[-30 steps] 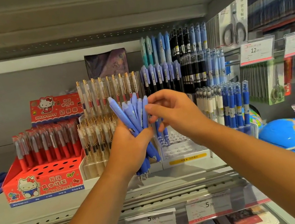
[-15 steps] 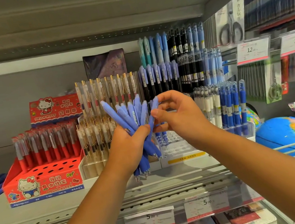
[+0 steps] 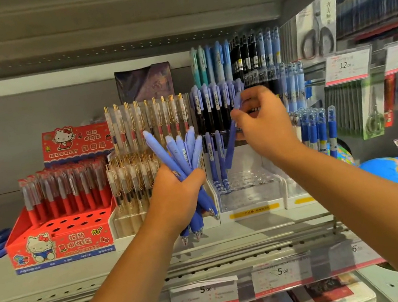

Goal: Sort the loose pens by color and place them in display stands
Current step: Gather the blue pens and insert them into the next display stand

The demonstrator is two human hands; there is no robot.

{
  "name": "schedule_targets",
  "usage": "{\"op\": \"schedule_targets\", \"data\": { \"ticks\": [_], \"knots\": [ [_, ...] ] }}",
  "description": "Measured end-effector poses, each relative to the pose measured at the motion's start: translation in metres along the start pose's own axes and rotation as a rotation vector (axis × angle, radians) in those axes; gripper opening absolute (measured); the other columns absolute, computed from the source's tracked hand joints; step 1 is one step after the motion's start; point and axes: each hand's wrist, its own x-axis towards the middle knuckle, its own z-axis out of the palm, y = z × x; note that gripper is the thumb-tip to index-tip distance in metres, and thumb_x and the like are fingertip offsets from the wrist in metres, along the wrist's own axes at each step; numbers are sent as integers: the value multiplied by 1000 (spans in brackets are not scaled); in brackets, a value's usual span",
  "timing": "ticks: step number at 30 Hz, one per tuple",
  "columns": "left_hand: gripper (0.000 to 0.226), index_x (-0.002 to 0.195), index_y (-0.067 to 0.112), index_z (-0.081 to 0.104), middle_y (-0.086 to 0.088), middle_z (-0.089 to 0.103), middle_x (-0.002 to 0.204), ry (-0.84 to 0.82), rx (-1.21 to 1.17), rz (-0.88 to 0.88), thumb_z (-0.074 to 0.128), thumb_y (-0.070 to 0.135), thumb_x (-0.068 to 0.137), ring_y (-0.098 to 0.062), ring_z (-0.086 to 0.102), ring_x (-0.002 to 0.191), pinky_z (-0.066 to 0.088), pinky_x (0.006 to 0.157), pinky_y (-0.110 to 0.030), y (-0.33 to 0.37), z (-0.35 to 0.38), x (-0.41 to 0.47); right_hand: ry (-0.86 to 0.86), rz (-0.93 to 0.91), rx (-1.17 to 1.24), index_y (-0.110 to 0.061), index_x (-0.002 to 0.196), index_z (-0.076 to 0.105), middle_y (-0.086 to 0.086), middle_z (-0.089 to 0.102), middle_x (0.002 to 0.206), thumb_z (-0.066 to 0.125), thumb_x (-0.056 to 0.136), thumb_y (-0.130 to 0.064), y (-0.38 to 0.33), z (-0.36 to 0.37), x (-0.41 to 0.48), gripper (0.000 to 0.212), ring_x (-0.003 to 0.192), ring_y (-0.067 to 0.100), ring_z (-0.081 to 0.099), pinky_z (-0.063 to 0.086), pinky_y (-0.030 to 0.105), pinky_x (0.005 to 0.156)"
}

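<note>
Right fingers (image 3: 255, 95): pinched on one blue pen (image 3: 230, 148) near its upper end; tip slanted down over the stand (image 3: 251, 195).
Left fingers (image 3: 195, 178): wrapped round a bundle (image 3: 183, 151) of blue pens at mid-barrel; tops fanned upward, tips below the fist.
Handling: pens judged light, stiff, smooth; a loose fan could slip; each is best taken near the top, so the tip can be steered.
Stand: clear, holed; a few blue pens seated at its left; set on the shelf (image 3: 55, 277).
</note>
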Motion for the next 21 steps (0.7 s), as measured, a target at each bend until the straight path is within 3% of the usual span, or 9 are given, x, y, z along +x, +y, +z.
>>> {"op": "schedule_targets", "data": {
  "ticks": [1, 3, 5, 7, 9, 13, 17, 21],
  "knots": [
    [37, 117, 36, 53, 7, 65, 78, -10, 0, 8, 58, 6, 96, -11, 58, 61, 52, 66, -48, 0, 0, 0, -13, -31, -72, -20, 113, 51, 3, 59, 98, 61, 95, -13, 4, 2, 1, 21, 90, 24, 63, 58, 45, 78],
    [45, 118, 42, 51, 17, 63, 78, -30, -2, 14, 57, 4, 96, -6, 56, 60, 50, 65, -44, -1, 0, 0, -26, -82, -190, -18, 113, 52, 3, 58, 97, 61, 95, -13, 12, 5, 2, 21, 84, 21, 60, 56, 45, 78],
    [46, 131, 31, 49, 15, 62, 81, -29, -4, 5, 57, 3, 95, -5, 54, 58, 50, 61, -39, -3, 0, 0, -26, -105, -269, -18, 111, 51, 4, 58, 97, 62, 95, -14, 20, 8, 3, 21, 80, 19, 58, 56, 44, 77],
    [46, 138, 14, 49, 13, 61, 80, -22, 5, -1, 57, 2, 94, -1, 54, 54, 49, 52, -25, -5, 0, 1, -31, -91, -291, -20, 108, 50, 6, 58, 97, 63, 94, -13, 28, 10, 4, 20, 81, 19, 59, 56, 45, 77],
    [48, 140, 8, 47, 2, 62, 80, -22, 26, -9, 57, 1, 94, 1, 54, 53, 47, 50, -16, -6, -1, 1, -65, -44, -270, -21, 106, 50, 6, 57, 97, 63, 94, -11, 35, 12, 4, 21, 79, 14, 60, 57, 44, 77],
    [51, 143, 11, 45, 18, 65, 75, -44, 24, 14, 56, 1, 94, 0, 53, 54, 46, 50, -15, -7, -1, 3, -223, 42, -280, -17, 106, 52, 8, 58, 89, 66, 92, -7, 45, 15, 1, 21, 85, 25, 63, 59, 46, 76],
    [53, 144, 14, 44, 15, 70, 86, -48, 6, 21, 56, 3, 95, -3, 51, 53, 46, 50, -17, -8, -1, 2, -257, 64, -257, -17, 102, 50, 8, 55, 84, 64, 91, 2, 47, 16, 0, 26, 79, 13, 62, 61, 43, 71],
    [54, 146, 13, 41, 30, 64, 72, -57, 17, 25, 56, 3, 95, -2, 52, 54, 49, 52, -19, -8, -1, 2, -261, 39, -383, -15, 110, 51, 14, 60, 89, 68, 91, -11, 42, 12, -1, 26, 76, 20, 61, 57, 36, 74]
  ]
}}
